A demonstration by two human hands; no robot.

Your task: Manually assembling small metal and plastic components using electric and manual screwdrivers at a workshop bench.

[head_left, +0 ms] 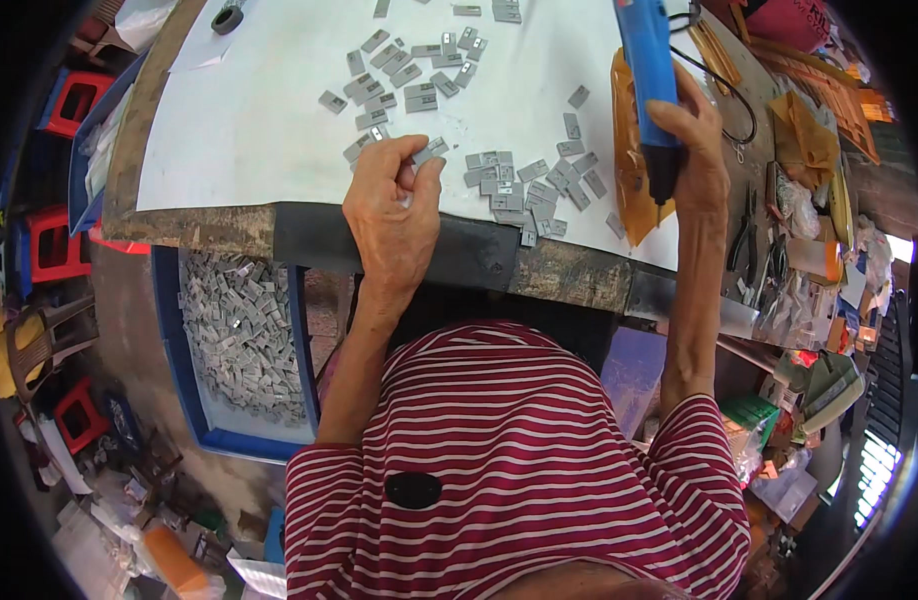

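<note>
My right hand (694, 135) is wrapped round a blue electric screwdriver (647, 70), its black nose and thin bit pointing down above a brown paper envelope (634, 200). My left hand (391, 195) is curled at the table's near edge, and something small and pale shows among its fingers, too hidden to name. Just beyond its thumb and index finger lies a grey metal pencil sharpener (432, 150). More of these small wedge-shaped sharpeners (387, 60) are scattered farther off, and a heap of sharpeners (504, 185) lies between my hands.
White paper (249, 130) covers the worktable. Below its edge on the left, a blue tray (244, 445) holds many sharpeners. Pliers (744, 235) and a black cable (744, 95) lie at the right. A black tape roll (227, 18) sits far left, red stools (59, 240) beyond.
</note>
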